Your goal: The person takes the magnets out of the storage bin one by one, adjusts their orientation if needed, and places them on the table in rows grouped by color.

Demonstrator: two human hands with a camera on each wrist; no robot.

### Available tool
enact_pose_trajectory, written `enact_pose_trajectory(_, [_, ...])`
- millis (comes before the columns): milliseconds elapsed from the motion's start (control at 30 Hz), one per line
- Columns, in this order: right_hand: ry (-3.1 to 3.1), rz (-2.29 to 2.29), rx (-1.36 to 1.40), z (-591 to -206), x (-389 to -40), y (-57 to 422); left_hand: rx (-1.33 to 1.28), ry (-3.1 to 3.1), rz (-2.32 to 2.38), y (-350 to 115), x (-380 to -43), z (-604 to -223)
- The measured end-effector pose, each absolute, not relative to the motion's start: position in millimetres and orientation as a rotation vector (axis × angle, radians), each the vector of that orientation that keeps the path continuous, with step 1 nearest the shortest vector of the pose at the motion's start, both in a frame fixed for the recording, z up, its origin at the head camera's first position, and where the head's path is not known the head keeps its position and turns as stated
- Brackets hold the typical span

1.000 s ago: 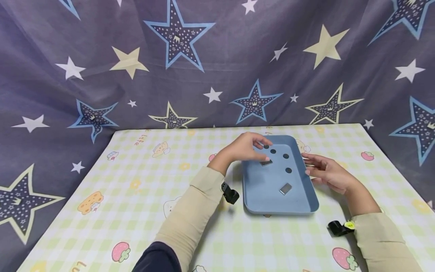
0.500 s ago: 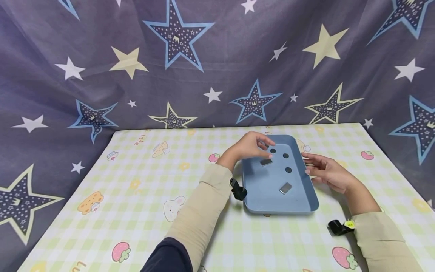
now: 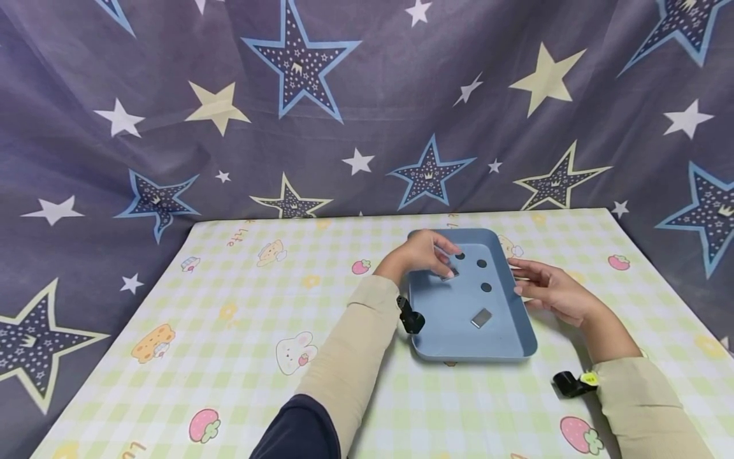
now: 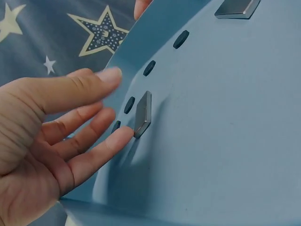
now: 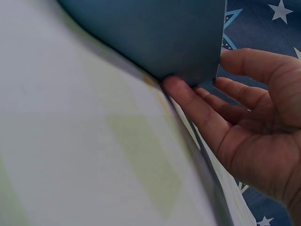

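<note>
Our left hand (image 3: 423, 252) reaches over the far left part of a blue tray (image 3: 453, 335), its thumb and fingers apart and loosely bent, with nothing in their grasp. Just beside the fingertips we see a rectangular block (image 4: 142, 114), silver-grey and flat-sided with a metallic sheen, lying on the tray floor; one fingertip overlaps its end in the left wrist view, and we cannot tell whether the two touch. Our right hand (image 3: 553, 293) is unclenched, its extended fingers resting against the outside of the tray's right wall. Between the hands, the tray shows a smooth, matte oblong with rounded corners and low walls. Four small dark discs (image 4: 181, 39), thin and round, lie in a loose, curving line toward its far end. A second block (image 3: 481, 317), of similar shape and shine, lies at a slant nearer to us, apart from both hands. Beneath the tray, a tablecloth (image 3: 246, 376) of pale green and yellow checks carries printed strawberries; behind it hangs a creased, grey-violet curtain (image 3: 367, 70) patterned with stars. Tan sleeves (image 3: 338, 376), softly folded, cover our forearms, with a small black camera (image 3: 411, 319) at each wrist
</note>
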State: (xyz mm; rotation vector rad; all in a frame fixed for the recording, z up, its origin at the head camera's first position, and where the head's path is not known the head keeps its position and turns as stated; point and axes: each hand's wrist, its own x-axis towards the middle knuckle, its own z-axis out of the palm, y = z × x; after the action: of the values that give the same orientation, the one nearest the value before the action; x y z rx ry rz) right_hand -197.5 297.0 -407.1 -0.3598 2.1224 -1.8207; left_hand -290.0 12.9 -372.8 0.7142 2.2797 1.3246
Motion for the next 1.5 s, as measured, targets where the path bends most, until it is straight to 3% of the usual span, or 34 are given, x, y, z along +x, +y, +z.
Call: enact_pose_trajectory(1500, [2.128,-1.826,-0.359,-408.6,-196.8,298.0,0.96,2.522,0.722,27.5,-288.9,-386.4])
